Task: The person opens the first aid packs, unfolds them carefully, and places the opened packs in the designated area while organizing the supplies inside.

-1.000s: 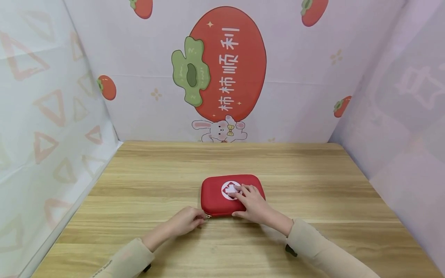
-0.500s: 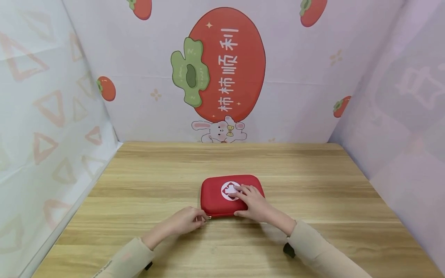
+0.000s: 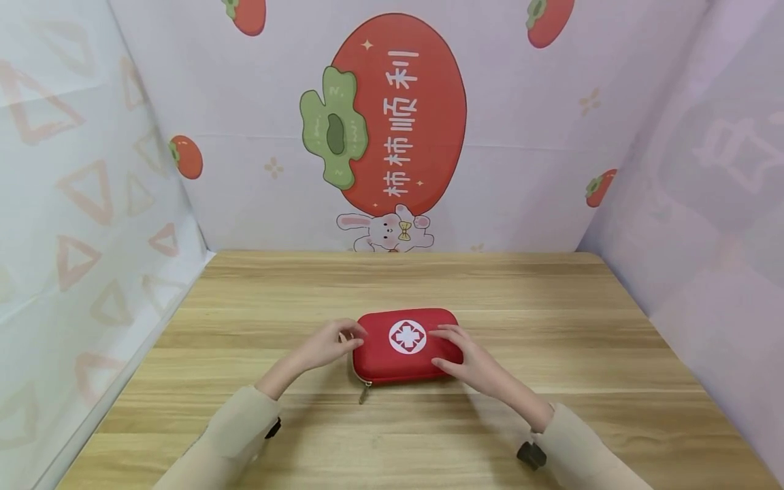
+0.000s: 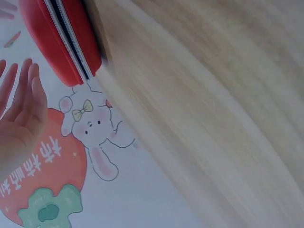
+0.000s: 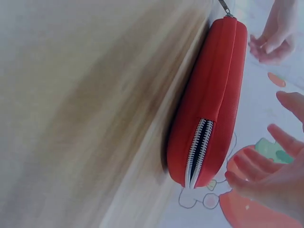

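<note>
A red zippered first-aid case (image 3: 392,364) with a white cross emblem (image 3: 407,337) lies flat on the wooden table. Its metal zipper pull (image 3: 365,393) hangs at the near left corner. In the left wrist view, zipper teeth (image 4: 70,40) stand parted with a dark gap; the right wrist view shows another parted stretch of zipper (image 5: 198,152). My left hand (image 3: 327,346) is raised beside the case's left end, fingers loosely bent and holding nothing. Over the right end hovers my right hand (image 3: 474,364), its fingers spread and apart from the case.
The wooden table (image 3: 275,286) extends around the case on all sides. A patterned cloth wall (image 3: 245,204) with persimmon and rabbit prints rises along the back edge. More cloth hangs at the left (image 3: 98,272) and right (image 3: 692,272).
My left hand has let go of the zipper pull and moved up to the case's left end. My right hand has lifted off the lid and drawn back to the right.
</note>
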{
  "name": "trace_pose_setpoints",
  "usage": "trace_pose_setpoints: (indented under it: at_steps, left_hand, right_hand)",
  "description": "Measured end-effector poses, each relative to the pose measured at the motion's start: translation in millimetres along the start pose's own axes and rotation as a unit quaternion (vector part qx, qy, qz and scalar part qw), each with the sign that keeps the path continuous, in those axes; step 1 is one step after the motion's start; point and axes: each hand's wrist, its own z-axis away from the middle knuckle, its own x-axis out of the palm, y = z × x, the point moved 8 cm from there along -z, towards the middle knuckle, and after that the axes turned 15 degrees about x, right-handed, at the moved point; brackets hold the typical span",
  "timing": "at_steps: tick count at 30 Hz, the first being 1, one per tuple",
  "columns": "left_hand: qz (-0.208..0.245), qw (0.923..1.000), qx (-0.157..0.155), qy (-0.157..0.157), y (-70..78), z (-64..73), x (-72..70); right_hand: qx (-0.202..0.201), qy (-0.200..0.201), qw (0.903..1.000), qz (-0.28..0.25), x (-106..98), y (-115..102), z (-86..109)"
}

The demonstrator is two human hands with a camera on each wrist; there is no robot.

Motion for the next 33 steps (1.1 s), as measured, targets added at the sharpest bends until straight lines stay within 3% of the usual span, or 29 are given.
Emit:
trace_pose_setpoints:
  at_steps: [6, 11, 16, 22, 28, 33]
  left_hand:
    - [-0.006, 0.9986, -0.01, 0.052, -15.0, -14.1, -8.0]
    - [0.0, 0.9976, -0.029, 0.063, -27.9, -20.0, -6.5]
    - [0.038, 0.9973, -0.029, 0.055, -39.4, -21.1, 0.1]
    - [0.082, 0.9956, -0.034, 0.032, -49.1, -20.3, 7.2]
    - [0.091, 0.9947, -0.047, -0.007, -50.0, -21.2, 12.1]
    - [0.093, 0.9939, -0.055, -0.021, -49.6, -18.9, 13.4]
  right_hand:
    - [0.045, 0.04, 0.9966, -0.056, -8, 14, 9.3]
    - [0.083, 0.075, 0.9888, -0.098, -13, 26, 17.8]
    - [0.131, 0.1, 0.9786, -0.124, -14, 38, 26.3]
    - [0.181, 0.085, 0.9677, -0.153, -10, 46, 35.1]
    - [0.217, 0.07, 0.9548, -0.191, -2, 47, 38.7]
    - [0.221, 0.066, 0.9544, -0.19, 3, 42, 34.7]
